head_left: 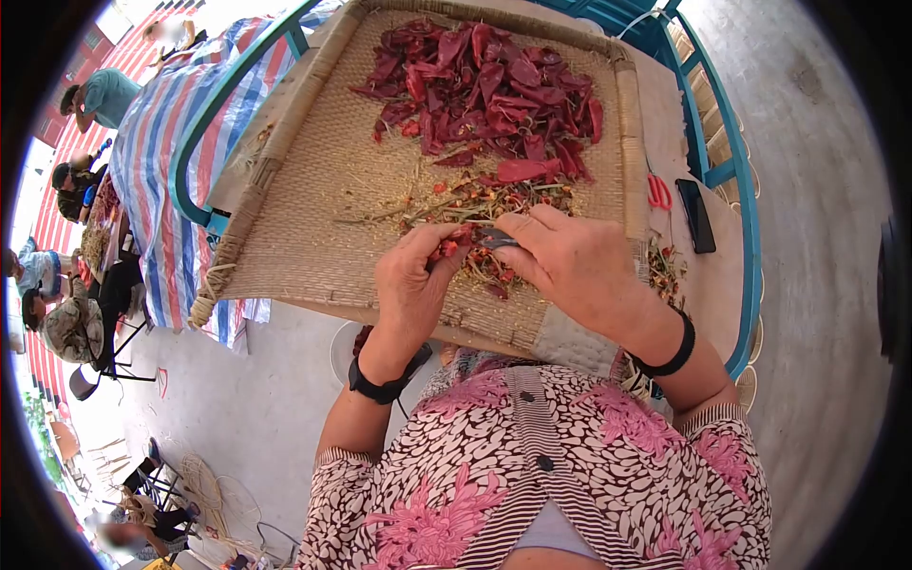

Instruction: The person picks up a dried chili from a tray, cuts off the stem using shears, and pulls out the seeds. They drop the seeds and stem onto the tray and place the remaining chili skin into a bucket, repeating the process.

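My left hand (pixel 415 273) is closed in a pinch on a dried red chili pepper (pixel 450 245) over the near part of a woven tray. In my right hand (pixel 570 261) is a small grey metal cutting tool (pixel 490 237), its tip against the chili; my fingers hide most of the tool. Just beyond the hands lie loose stems, caps and yellow seeds (pixel 475 201). A large heap of dark red chili pieces (pixel 484 85) covers the far part of the woven tray (pixel 313 190).
Red-handled scissors (pixel 658 193) and a black phone (pixel 698 217) lie right of the tray. A teal metal frame (pixel 744 237) surrounds it. Striped plastic sheeting (pixel 180 142) is at the left. Several people sit further left. A pale bowl (pixel 344 353) shows below the tray.
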`<state>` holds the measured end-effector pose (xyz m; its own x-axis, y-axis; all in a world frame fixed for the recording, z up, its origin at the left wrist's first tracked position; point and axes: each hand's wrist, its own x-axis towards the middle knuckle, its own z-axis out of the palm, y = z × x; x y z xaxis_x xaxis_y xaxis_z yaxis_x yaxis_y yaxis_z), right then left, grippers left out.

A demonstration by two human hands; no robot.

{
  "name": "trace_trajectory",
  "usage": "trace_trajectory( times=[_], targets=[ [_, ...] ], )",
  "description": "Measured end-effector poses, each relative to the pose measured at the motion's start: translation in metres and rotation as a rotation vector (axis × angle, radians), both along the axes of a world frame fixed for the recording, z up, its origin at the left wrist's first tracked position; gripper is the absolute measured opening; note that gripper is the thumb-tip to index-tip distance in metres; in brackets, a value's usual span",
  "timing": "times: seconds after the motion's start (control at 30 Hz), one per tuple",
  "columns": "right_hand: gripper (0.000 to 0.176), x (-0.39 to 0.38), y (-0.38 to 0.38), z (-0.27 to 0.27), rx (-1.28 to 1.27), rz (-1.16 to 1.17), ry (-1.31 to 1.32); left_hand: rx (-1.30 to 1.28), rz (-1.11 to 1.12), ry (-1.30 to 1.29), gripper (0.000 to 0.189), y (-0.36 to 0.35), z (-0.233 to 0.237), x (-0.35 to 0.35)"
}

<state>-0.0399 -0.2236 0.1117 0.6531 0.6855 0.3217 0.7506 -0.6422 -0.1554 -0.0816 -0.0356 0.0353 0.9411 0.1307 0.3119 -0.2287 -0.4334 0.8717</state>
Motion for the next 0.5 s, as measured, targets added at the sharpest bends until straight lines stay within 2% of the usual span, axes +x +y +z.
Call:
trace_trajectory(
  times=[0.13, 0.37, 0.43, 0.5],
  targets=[
    [0.024, -0.001, -0.001, -0.001, -0.038, -0.010, 0.006, -0.029, -0.015, -0.067, 0.016, -0.003, 0.001, 0.001],
    [0.022, -0.005, 0.007, -0.015, -0.004, -0.079, 0.006, -0.170, -0.049, 0.006, 0.011, -0.003, -0.008, 0.001],
    [0.023, -0.003, 0.007, -0.029, 0.134, -0.089, 0.126, -0.149, -0.060, 0.004, 0.008, -0.002, -0.014, 0.002],
    [0.023, -0.004, 0.009, -0.033, 0.243, -0.103, 0.231, -0.283, -0.120, 0.035, 0.007, -0.006, -0.016, 0.001]
  ],
)
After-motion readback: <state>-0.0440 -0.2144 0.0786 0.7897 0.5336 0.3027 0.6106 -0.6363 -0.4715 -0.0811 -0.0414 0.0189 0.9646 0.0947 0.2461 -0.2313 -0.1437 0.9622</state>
